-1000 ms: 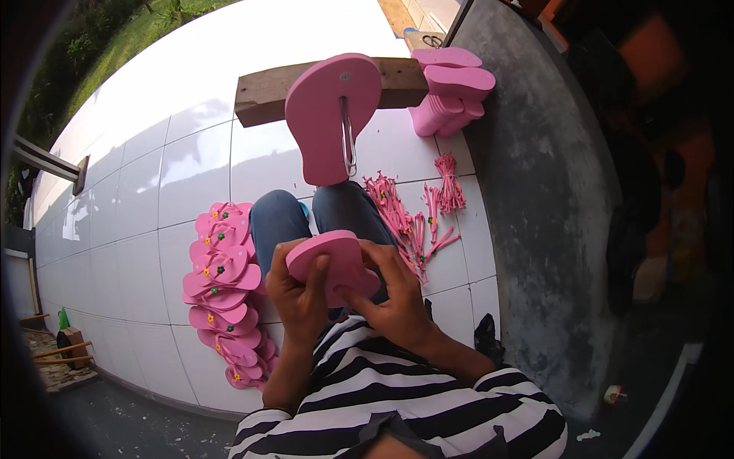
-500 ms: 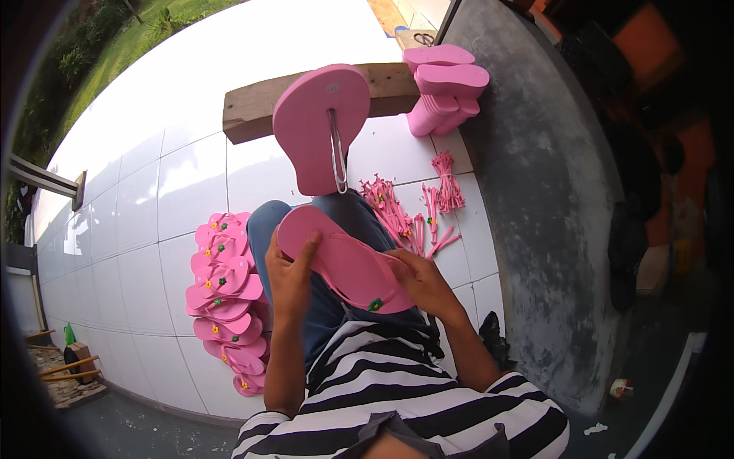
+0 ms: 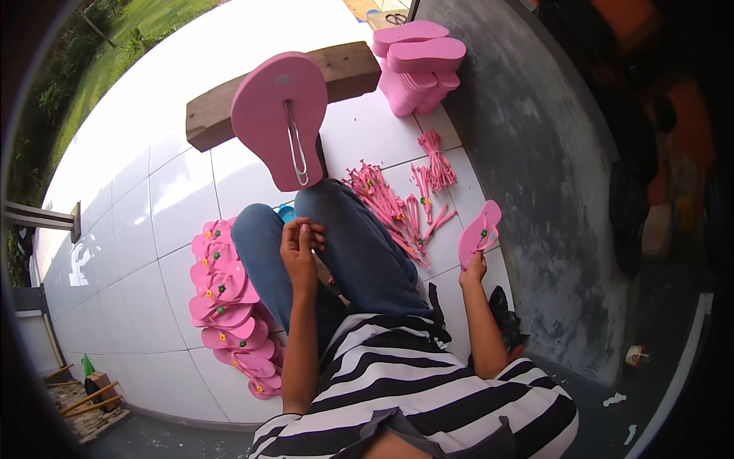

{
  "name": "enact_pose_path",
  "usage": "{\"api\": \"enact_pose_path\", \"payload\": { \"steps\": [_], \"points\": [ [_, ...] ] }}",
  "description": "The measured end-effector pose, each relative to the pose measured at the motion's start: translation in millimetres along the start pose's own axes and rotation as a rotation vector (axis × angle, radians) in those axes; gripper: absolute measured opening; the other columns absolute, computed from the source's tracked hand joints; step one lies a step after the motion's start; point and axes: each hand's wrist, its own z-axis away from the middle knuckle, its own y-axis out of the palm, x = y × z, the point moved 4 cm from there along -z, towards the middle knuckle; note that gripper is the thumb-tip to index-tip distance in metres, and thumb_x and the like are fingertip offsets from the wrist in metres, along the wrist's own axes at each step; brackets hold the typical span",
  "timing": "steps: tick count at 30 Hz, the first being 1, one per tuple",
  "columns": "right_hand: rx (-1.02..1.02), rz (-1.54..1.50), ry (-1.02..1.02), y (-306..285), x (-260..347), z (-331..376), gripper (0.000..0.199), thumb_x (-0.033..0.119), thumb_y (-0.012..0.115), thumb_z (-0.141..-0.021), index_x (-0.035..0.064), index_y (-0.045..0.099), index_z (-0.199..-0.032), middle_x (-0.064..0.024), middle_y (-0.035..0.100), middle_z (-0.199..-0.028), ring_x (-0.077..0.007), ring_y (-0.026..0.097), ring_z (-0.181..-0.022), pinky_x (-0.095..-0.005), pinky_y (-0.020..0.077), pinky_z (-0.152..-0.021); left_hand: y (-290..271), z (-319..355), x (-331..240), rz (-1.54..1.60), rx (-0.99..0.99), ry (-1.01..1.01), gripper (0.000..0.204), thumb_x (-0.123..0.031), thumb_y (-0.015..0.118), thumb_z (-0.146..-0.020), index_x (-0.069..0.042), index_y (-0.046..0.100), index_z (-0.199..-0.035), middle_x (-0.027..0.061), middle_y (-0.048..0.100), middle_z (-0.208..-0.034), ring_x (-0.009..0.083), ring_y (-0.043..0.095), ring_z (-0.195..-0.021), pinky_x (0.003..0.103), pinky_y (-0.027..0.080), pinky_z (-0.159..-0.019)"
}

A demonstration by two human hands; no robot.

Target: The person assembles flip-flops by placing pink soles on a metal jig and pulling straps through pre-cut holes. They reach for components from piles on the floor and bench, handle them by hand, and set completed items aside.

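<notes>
Out to the right, my right hand (image 3: 475, 269) grips a pink flip-flop (image 3: 475, 239) by one end; its strap carries a small green flower. My left hand (image 3: 303, 243) hovers over my knees, fingers curled in, with nothing visible in them. Before my knees a pink sole (image 3: 267, 107), without straps, is held up near a wooden beam (image 3: 344, 69). A looped metal rod (image 3: 297, 145) sticks out of its face. Right of my legs lies a heap of loose pink straps (image 3: 382, 203), some with coloured flowers. A tied bundle of straps (image 3: 436, 161) is just beyond.
Finished pink flip-flops (image 3: 228, 291) overlap in a pile left of my legs. Stacked pink soles (image 3: 424, 57) stand at the beam's right end, beside a grey wall (image 3: 535, 183). A black plastic bag (image 3: 505, 317) lies near my right forearm. Something blue (image 3: 287, 213) shows between my knees.
My right hand has carried the flip-flop from my lap out to the right. My left hand has let go of it and stays over my knees. The view has shifted slightly.
</notes>
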Motion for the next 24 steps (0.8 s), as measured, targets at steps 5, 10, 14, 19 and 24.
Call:
{"api": "enact_pose_path", "payload": {
  "steps": [5, 10, 14, 19, 24],
  "points": [
    [-0.469, 0.765, 0.223, -49.5, -41.8, -28.3, 0.056, 0.035, 0.067, -0.087, 0.01, 0.047, -0.133, -0.0179, 0.051, -0.132, -0.0358, 0.055, -0.115, -0.0471, 0.0519, -0.089, 1.8, -3.1, 9.5, -0.001, 0.014, 0.03, 0.015, -0.015, 0.049, -0.103, -0.004, 0.057, -0.11, 0.007, 0.064, -0.089, 0.0082, 0.057, -0.07, 0.021, 0.047, -0.06],
    [-0.386, 1.187, -0.256, 10.8, -42.1, 19.0, 0.072, 0.027, 0.072, -0.079, 0.0098, 0.037, -0.14, -0.0222, 0.04, -0.138, -0.0429, 0.045, -0.124, -0.0557, 0.0466, -0.096, -19.2, -2.2, 16.8, -0.311, -0.135, 0.099, 0.014, -0.01, 0.049, -0.101, 0.0, 0.057, -0.106, 0.0123, 0.064, -0.077, 0.0162, 0.06, -0.061, 0.03, 0.048, -0.058],
    [-0.122, 1.022, -0.598, 29.6, -54.0, 15.2, 0.061, 0.018, 0.067, -0.083, 0.0057, 0.04, -0.137, -0.0231, 0.042, -0.133, -0.0397, 0.049, -0.114, -0.0489, 0.0461, -0.095, -13.9, -3.8, 48.4, -0.955, -0.006, 0.087, 0.017, -0.01, 0.054, -0.095, 0.003, 0.057, -0.104, 0.0206, 0.064, -0.074, 0.0346, 0.066, -0.069, 0.042, 0.05, -0.063],
    [0.104, 0.655, -0.477, 62.1, -31.9, 15.5, 0.045, 0.012, 0.058, -0.09, 0.0016, 0.045, -0.131, -0.0209, 0.049, -0.126, -0.0271, 0.056, -0.096, -0.0372, 0.049, -0.084, -15.4, 33.0, 145.8, -1.492, 0.474, 0.055, 0.02, -0.016, 0.057, -0.093, -0.002, 0.062, -0.106, 0.0206, 0.066, -0.097, 0.0385, 0.068, -0.088, 0.048, 0.056, -0.071],
    [0.282, 0.326, -0.451, 131.5, 46.5, 66.3, 0.03, 0.008, 0.051, -0.095, -0.0002, 0.05, -0.124, -0.0132, 0.054, -0.123, -0.0165, 0.059, -0.088, -0.0289, 0.05, -0.074, -16.3, 36.2, 168.8, -1.593, 0.533, -0.001, 0.021, -0.02, 0.058, -0.092, -0.005, 0.061, -0.106, 0.0206, 0.068, -0.095, 0.037, 0.068, -0.087, 0.05, 0.056, -0.069]
  ]
}}
